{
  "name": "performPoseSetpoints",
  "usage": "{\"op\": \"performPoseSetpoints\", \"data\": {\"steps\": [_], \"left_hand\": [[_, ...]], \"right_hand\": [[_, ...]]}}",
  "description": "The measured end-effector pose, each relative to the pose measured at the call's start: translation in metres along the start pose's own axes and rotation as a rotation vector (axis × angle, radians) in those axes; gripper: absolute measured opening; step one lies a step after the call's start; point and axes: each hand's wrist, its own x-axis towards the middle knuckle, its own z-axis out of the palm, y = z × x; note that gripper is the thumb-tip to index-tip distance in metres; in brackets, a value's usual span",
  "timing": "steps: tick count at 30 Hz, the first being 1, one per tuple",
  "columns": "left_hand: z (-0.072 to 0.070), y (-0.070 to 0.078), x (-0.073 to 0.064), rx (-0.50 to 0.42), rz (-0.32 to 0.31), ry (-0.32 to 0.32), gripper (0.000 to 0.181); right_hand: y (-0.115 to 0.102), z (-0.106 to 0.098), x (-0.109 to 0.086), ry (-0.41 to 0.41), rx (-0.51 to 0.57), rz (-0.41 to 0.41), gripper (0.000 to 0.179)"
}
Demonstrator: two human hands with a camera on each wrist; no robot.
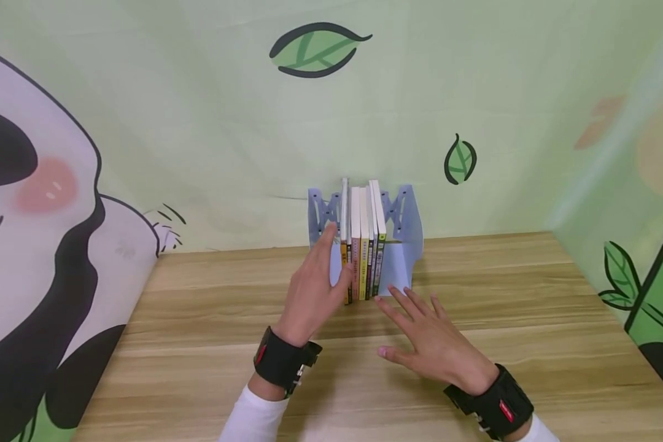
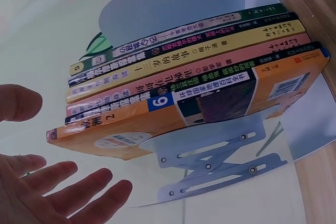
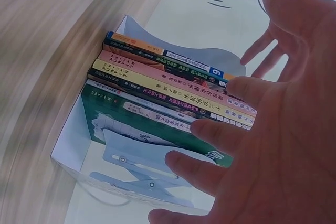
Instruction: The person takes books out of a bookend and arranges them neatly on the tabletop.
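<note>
Several thin books [image 1: 363, 270] stand upright side by side in a light blue expandable bookend [image 1: 414, 224], spines toward me. An orange book [image 2: 131, 135] is at the left end of the row and a green one [image 3: 126, 121] at the right end. My left hand [image 1: 312, 291] is held by the row's left side, its fingers extended and thumb apart; in the left wrist view it holds nothing. Low and to the right in front of the row, my right hand [image 1: 439, 344] has its fingers spread, palm toward the books, and holds nothing.
The bookend stands on a wood-grain table [image 1: 215, 344] near its back edge. Behind it hangs a pale green backdrop [image 1: 226, 123] with printed leaves and a panda. Scissor-like metal links [image 2: 210, 166] show on the bookend's side.
</note>
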Motion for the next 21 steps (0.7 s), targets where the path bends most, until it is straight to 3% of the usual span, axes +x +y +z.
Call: {"op": "performPoseSetpoints", "data": {"steps": [10,21], "left_hand": [[0.007,-0.003,0.009,-0.027,-0.042,0.007,0.067],[0.015,-0.006,0.015,-0.016,-0.03,0.02,0.067]], "right_hand": [[0.0,0.003,0.0,-0.003,-0.009,-0.019,0.08],[0.0,0.005,0.0,-0.018,0.003,-0.04,0.08]]}}
